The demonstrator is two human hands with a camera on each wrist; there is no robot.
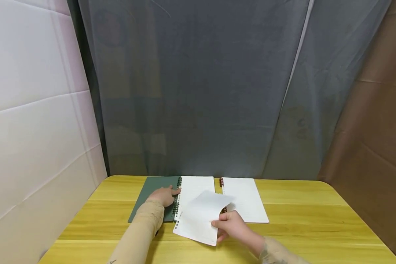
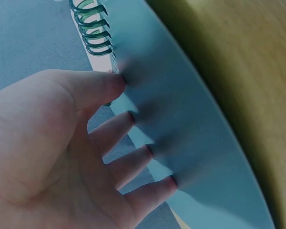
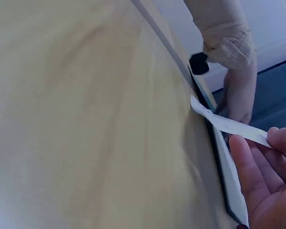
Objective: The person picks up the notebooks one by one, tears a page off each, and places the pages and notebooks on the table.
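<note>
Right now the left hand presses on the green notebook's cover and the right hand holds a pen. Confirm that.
Not quite. The right hand holds a loose white sheet, not a pen; the head view shows it. The left hand does press on the green notebook's cover.

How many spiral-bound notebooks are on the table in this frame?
2. The green notebook lies open at left, with the left hand pressing its cover; the second notebook, red-coiled, lies right of it. The right hand holds a loose sheet partly over both.
</note>
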